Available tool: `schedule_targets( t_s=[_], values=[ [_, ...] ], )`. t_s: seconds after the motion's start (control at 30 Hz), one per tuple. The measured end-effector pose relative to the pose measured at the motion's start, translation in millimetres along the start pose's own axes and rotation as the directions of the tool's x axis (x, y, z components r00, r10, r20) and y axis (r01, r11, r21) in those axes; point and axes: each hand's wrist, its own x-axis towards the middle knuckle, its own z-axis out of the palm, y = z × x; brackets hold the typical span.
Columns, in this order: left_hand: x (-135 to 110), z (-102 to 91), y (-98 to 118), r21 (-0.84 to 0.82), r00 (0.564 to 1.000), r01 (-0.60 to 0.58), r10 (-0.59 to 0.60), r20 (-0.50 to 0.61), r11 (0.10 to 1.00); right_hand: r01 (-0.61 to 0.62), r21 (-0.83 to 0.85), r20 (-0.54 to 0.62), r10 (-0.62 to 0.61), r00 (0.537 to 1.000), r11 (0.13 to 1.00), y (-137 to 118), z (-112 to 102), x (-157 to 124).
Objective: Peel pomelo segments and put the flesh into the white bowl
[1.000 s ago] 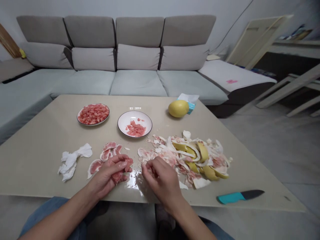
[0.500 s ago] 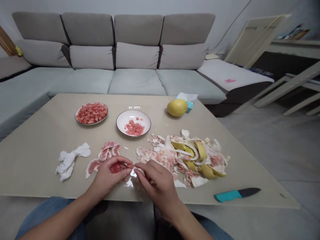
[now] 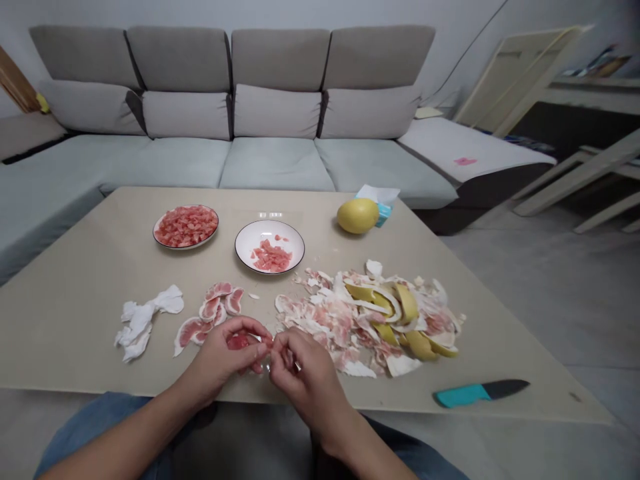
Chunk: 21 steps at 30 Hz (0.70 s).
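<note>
My left hand (image 3: 227,353) is curled round a red pomelo segment (image 3: 239,342), partly hidden by its fingers. My right hand (image 3: 304,367) meets it at the fingertips, thumb and fingers pinched together; what they pinch is too small and hidden to make out. Just beyond my left hand lie several unpeeled pomelo segments (image 3: 220,301) with white skin on them. Pink pulp pieces rest in a white plate (image 3: 245,248) in front of both hands. A second plate (image 3: 171,247), at the left, is heaped with pulp.
A heap of pomelo peel and membrane (image 3: 350,320) spreads right of my hands. A knife (image 3: 465,395) with a turquoise handle lies near the table's front edge. A whole pomelo (image 3: 357,216) stands by a tissue pack (image 3: 384,212). Crumpled tissue (image 3: 140,327) lies at left.
The fingers of my right hand have drawn closer together and pinch near the left fingertips. My left hand keeps its hold on the segment. The whole view has shifted slightly.
</note>
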Motion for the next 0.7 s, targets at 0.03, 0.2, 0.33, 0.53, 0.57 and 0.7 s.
schedule_targets(
  t_s=[0.03, 0.2, 0.33, 0.53, 0.57, 0.7],
  values=[
    [0.2, -0.5, 0.1, -0.008, 1.0, 0.005, -0.005, -0.007, 1.0, -0.077, 0.09, 0.017, 0.076, 0.997, 0.993, -0.5, -2.0, 0.8],
    [2.2, -2.2, 2.4, -0.09, 0.999, 0.008, -0.011, -0.032, 0.996, -0.332, 0.426, 0.12, 0.311, 0.943, 0.842, 0.6, -14.7, 6.8],
    [2.8, -1.1, 4.4, -0.176, 0.999, 0.027, -0.029, -0.012, 0.984, -0.417, 0.541, 0.207, 0.365, 0.908, 0.731, 4.8, -19.5, 10.1],
    [1.6, -0.5, 7.2, -0.193, 0.999, 0.043, -0.038, 0.031, 0.98, -0.445, 0.544, 0.233, 0.382, 0.895, 0.711, 9.2, -18.6, 10.3],
    [1.2, -0.2, 7.6, -0.196, 0.998, 0.052, -0.042, 0.055, 0.979, -0.443, 0.531, 0.231, 0.38, 0.896, 0.722, 9.2, -17.9, 10.2],
    [-0.2, 1.9, 7.0, -0.215, 0.982, 0.126, -0.092, 0.162, 0.968, -0.42, 0.467, 0.199, 0.371, 0.907, 0.778, 7.9, -13.3, 10.1]
  ],
)
